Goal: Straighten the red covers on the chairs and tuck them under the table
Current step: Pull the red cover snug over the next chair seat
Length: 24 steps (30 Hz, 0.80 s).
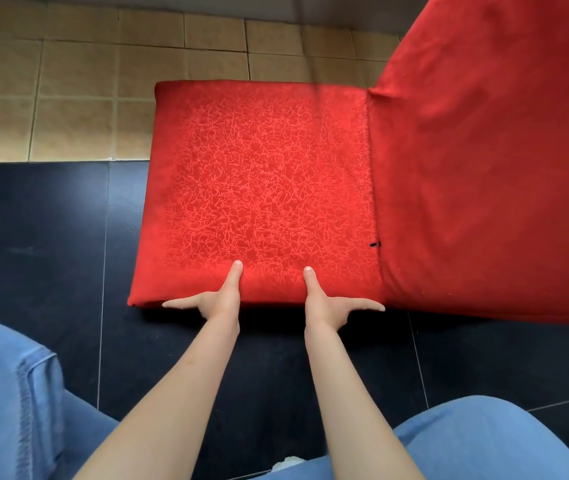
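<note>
Both thumbs lie straight on top of the red cover, near its closest edge, while the other fingers of each hand spread wide along the front side of the seat, pointing outward to left and right. The left hand has its thumb pressed flat on the patterned cloth and its fingers stretched toward the near left corner; the right hand mirrors it, its fingers reaching toward the near right corner. Neither hand curls round the cloth; both press against it with straight fingers. The red cover stretches away from the thumbs over the whole seat of the chair and looks smooth and taut. To the right of the right hand's fingers rises the covered chair back, also red, with a small dark hole at the seam beyond the right thumb. Below the hands is a dark tiled floor; beyond the seat are tan tiles. Blue denim legs show nearest the camera.
</note>
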Each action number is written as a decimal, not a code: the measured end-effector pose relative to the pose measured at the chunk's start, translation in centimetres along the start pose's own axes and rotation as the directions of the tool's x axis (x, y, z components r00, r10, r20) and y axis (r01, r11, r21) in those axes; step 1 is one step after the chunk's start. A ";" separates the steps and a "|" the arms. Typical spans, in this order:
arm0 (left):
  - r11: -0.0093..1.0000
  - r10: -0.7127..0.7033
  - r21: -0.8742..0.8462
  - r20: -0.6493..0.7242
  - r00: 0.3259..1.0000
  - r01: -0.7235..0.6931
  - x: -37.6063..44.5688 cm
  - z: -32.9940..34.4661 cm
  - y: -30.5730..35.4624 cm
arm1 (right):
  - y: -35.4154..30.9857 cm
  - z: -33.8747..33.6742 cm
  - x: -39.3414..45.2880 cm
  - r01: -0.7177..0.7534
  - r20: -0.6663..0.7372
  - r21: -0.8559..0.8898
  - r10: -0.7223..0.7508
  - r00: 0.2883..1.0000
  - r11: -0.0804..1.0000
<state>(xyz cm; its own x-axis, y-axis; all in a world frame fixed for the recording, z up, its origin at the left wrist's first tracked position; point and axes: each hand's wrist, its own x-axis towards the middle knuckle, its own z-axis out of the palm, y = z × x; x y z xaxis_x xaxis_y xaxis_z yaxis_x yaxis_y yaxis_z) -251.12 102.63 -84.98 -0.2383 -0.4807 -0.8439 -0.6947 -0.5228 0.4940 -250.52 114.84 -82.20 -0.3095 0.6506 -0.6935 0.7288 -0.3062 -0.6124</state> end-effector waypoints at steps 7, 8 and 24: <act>0.999 -0.011 -0.038 -0.011 1.000 0.010 0.3 0.0 -0.1 | 0.1 0.6 0.9 -0.053 0.000 0.106 0.053 0.999 0.993; 0.999 -0.010 -0.047 -0.014 1.000 0.010 0.4 0.0 -0.1 | 0.1 0.5 1.0 -0.073 0.014 0.141 0.072 0.997 0.987; 0.989 0.052 -0.136 -0.042 0.998 -0.057 1.1 0.4 -1.3 | 0.9 1.3 1.6 -0.028 -0.016 0.265 0.033 0.999 0.964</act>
<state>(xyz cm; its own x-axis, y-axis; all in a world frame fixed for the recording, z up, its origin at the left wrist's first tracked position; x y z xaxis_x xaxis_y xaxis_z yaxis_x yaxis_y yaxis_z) -250.79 103.04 -86.63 -0.2448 -0.5364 -0.8077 -0.5811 -0.5857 0.5651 -251.10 114.70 -84.34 -0.2754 0.6507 -0.7076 0.5492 -0.4977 -0.6714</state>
